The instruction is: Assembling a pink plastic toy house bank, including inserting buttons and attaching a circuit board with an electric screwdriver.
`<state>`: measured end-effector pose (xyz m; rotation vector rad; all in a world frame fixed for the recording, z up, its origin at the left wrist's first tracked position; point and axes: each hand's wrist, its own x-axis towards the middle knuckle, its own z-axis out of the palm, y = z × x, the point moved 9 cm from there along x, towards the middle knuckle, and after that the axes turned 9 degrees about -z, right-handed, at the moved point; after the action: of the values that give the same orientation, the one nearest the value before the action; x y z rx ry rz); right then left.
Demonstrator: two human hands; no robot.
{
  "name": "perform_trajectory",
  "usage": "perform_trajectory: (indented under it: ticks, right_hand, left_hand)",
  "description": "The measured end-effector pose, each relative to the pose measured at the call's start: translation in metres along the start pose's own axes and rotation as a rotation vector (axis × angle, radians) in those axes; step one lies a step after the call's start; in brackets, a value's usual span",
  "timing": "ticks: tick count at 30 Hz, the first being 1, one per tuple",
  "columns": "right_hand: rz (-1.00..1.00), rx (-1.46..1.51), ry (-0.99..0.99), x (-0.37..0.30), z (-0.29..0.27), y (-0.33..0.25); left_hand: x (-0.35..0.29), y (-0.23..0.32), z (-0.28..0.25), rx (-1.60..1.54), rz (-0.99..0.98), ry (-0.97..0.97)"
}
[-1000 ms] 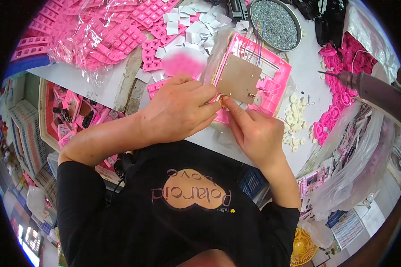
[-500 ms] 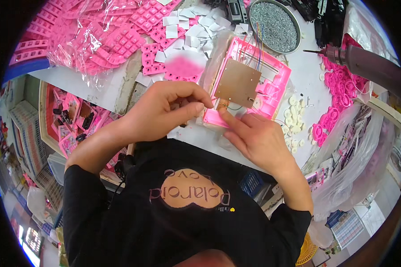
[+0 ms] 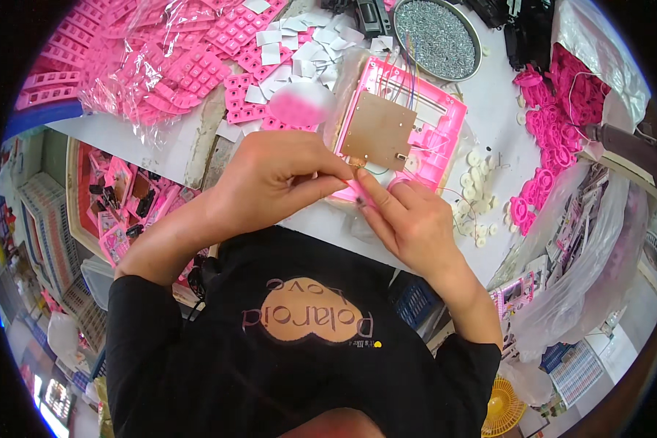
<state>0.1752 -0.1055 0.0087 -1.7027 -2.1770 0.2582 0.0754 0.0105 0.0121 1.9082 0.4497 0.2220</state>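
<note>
A pink plastic casing [image 3: 439,109] lies open on the table in front of me. Inside it sits a brown circuit board [image 3: 383,131], with thin coloured wires [image 3: 410,55] rising at its far side. My left hand [image 3: 288,175] is at the casing's near left corner, thumb and forefinger pinched together. What they hold, if anything, is too small to make out. My right hand [image 3: 412,219] rests at the casing's near edge. Its forefinger reaches to the corner beside the left fingertips, and its thumb is apart from it.
Beyond the casing stands a round tin of small metal screws [image 3: 438,40]. Pink keypad pieces [image 3: 190,73] and white paper squares [image 3: 306,55] heap at the far left. White round parts [image 3: 476,179] and pink rings [image 3: 544,153] lie rightward. A dark hand tool [image 3: 620,146] hangs there.
My left hand has moved slightly right, its fingertips now meeting the right forefinger at the casing's corner. The dark tool has swung away to the right. The whole view has shifted a little.
</note>
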Motion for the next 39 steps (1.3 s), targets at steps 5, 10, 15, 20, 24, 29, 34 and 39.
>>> perform_trajectory:
  ticks: [5, 10, 15, 20, 24, 29, 34, 39]
  right_hand:
    - [0.061, -0.009, -0.056, 0.004, 0.002, -0.002]
    - [0.139, 0.350, 0.145, -0.006, -0.032, 0.016]
    - [0.190, 0.450, 0.324, -0.014, -0.053, 0.013]
    - [0.492, 0.545, 0.287, -0.050, -0.043, 0.049]
    - [0.139, 0.104, 0.187, -0.046, -0.041, 0.018]
    - [0.019, 0.030, 0.116, -0.044, -0.033, 0.003]
    - [0.127, 0.267, 0.229, -0.054, -0.030, 0.039]
    - [0.129, 0.267, 0.359, -0.074, -0.019, 0.042]
  left_hand:
    - [0.002, 0.015, 0.005, 0.003, 0.106, 0.101]
    - [0.006, 0.029, 0.014, 0.111, 0.194, 0.097]
    - [0.014, 0.034, 0.032, 0.201, 0.248, 0.024]
    - [0.010, 0.048, 0.044, 0.278, 0.278, 0.100]
    - [0.005, 0.034, 0.079, 0.393, 0.327, -0.018]
    - [0.006, 0.023, 0.085, 0.440, 0.314, -0.002]
    - [0.007, 0.021, 0.087, 0.525, 0.308, -0.046]
    - [0.003, 0.027, 0.098, 0.597, 0.454, -0.125]
